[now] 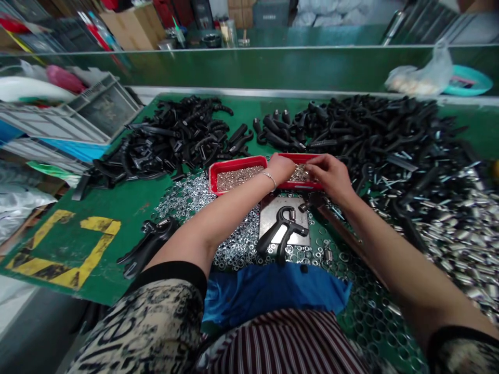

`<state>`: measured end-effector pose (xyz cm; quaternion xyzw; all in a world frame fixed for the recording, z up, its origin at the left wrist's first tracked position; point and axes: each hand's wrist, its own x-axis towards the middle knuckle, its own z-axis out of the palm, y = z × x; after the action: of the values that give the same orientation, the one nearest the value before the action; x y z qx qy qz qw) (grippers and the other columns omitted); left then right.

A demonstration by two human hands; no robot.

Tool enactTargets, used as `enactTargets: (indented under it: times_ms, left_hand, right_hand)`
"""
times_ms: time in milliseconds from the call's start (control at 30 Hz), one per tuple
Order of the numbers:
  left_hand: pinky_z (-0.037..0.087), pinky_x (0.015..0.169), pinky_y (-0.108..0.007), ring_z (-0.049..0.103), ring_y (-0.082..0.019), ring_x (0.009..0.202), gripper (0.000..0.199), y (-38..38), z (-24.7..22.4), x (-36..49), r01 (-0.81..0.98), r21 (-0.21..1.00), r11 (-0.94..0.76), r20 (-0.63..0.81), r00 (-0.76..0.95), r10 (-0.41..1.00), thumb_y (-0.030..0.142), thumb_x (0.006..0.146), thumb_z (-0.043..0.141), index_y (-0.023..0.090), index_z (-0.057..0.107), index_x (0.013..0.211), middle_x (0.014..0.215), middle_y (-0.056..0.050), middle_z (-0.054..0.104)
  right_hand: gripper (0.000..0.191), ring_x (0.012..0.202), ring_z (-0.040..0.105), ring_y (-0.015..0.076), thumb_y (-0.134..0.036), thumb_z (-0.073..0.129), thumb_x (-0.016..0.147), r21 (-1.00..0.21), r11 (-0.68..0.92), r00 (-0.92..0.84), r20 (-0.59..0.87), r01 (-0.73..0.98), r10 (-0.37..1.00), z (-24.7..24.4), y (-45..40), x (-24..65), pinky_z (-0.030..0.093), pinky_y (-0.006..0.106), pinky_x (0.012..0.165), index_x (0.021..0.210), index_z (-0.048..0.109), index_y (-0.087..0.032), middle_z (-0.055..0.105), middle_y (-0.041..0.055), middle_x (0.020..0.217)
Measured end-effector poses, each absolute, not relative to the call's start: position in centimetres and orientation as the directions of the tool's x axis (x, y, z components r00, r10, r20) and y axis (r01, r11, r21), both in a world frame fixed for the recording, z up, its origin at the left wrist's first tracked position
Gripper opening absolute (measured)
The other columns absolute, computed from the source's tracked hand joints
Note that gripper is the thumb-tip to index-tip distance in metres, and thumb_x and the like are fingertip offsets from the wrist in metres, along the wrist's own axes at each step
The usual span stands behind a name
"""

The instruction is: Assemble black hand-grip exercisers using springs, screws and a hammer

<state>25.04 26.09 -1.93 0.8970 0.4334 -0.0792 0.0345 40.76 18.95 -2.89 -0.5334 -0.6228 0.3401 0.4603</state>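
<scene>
Our left hand point(283, 167) and right hand point(333, 175), grasp unclear to us, are at the right red tray point(298, 185), inside the tabletop's point(134, 205) far edge.

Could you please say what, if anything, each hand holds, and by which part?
It cannot be told: the bare left hand and bare right hand are at the right-hand red rectangular tray of small metallic parts; fingertip detail is unclear.

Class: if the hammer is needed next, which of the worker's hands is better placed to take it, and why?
Likely the right hand, over the right red tray: it is nearer the hammer, which lies alongside the right forearm. The left hand is farther off, over the same tray.
</scene>
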Motion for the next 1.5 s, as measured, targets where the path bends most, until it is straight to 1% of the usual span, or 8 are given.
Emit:
enactTargets:
  times_ms: [100,200,467,633,933,1067,1300,1500]
  left_hand:
    - [0.045,0.094,-0.044,0.067,-0.034,0.111,0.032,25.7,-1.9,25.0,0.799,-0.068,-0.597,-0.140,0.585,0.799,0.008,0.091,0.049,0.008,0.076,0.109,0.108,-0.023,0.074]
    - [0.045,0.091,-0.040,0.069,-0.031,0.108,0.033,25.3,-1.9,24.7,0.806,-0.075,-0.586,-0.072,0.582,0.810,0.005,0.092,0.046,0.006,0.074,0.109,0.106,-0.024,0.074]
    - [0.044,0.095,-0.038,0.068,-0.029,0.109,0.026,25.2,-1.9,23.5,0.805,0.003,-0.593,-0.029,0.593,0.805,0.016,0.095,0.053,0.009,0.074,0.108,0.110,-0.020,0.073]
    - [0.050,0.089,-0.032,0.069,-0.027,0.109,0.029,25.1,-1.4,23.6,0.771,0.083,-0.631,-0.067,0.636,0.769,0.011,0.094,0.052,0.012,0.074,0.113,0.115,-0.018,0.072]
    - [0.053,0.092,-0.041,0.069,-0.032,0.111,0.035,24.6,-1.7,23.6,0.792,0.055,-0.608,0.021,0.608,0.794,0.003,0.097,0.038,0.001,0.068,0.114,0.113,-0.026,0.071]
    - [0.052,0.092,-0.039,0.069,-0.031,0.112,0.034,24.8,-2.5,23.3,0.801,0.113,-0.588,0.053,0.586,0.808,0.003,0.098,0.036,-0.001,0.062,0.119,0.114,-0.027,0.070]
    - [0.048,0.097,-0.035,0.064,-0.028,0.119,0.035,25.5,-3.7,23.1,0.778,0.233,-0.584,0.105,0.577,0.810,0.000,0.096,0.036,-0.004,0.056,0.125,0.121,-0.027,0.066]
    - [0.049,0.089,-0.030,0.067,-0.024,0.106,0.030,25.1,-3.1,22.2,0.731,0.342,-0.591,0.127,0.587,0.800,0.005,0.091,0.047,0.007,0.062,0.117,0.113,-0.017,0.070]
  right_hand:
    - [0.028,0.056,0.059,0.0127,-0.044,0.073,0.082,-0.981,-0.028,-0.138,-0.055,0.193,0.989,-3.2,13.8,40.9,0.049,0.026,0.050,0.087,0.060,-0.020,0.069,0.0028,0.079]
    - [0.032,0.054,0.059,0.0124,-0.050,0.070,0.084,-0.976,-0.133,-0.224,-0.170,0.171,0.960,-4.1,10.9,40.4,0.046,0.024,0.044,0.089,0.056,-0.021,0.071,0.0040,0.082]
    - [0.016,0.066,0.070,0.0176,-0.032,0.058,0.090,-0.854,0.125,-0.284,-0.027,0.504,0.959,-4.5,11.4,40.3,0.057,0.034,0.068,0.097,0.066,-0.021,0.071,0.0059,0.097]
    - [0.015,0.047,0.060,0.0152,-0.037,0.055,0.093,-0.815,0.030,-0.252,-0.144,0.579,0.957,-4.4,11.4,40.1,0.046,0.027,0.047,0.089,0.057,-0.023,0.068,0.0003,0.074]
    - [0.015,0.055,0.062,0.0169,-0.034,0.054,0.096,-0.649,0.166,-0.279,-0.075,0.743,0.957,-4.6,12.4,39.5,0.044,0.028,0.059,0.091,0.061,-0.022,0.072,0.0003,0.072]
    - [0.015,0.064,0.066,0.0204,-0.034,0.054,0.097,-0.530,0.200,-0.264,-0.046,0.824,0.964,-4.6,11.9,39.0,0.043,0.029,0.062,0.090,0.062,-0.022,0.073,0.0021,0.075]
    - [0.023,0.086,0.071,0.0298,-0.033,0.045,0.103,-0.133,0.339,-0.341,0.005,0.931,0.940,-4.3,10.3,37.7,0.042,0.033,0.063,0.100,0.062,-0.018,0.075,0.0158,0.097]
    - [0.033,0.087,0.070,0.0277,-0.042,0.053,0.099,-0.477,0.236,-0.256,0.024,0.847,0.966,-2.9,10.3,40.0,0.051,0.037,0.076,0.125,0.056,-0.021,0.075,0.0101,0.101]
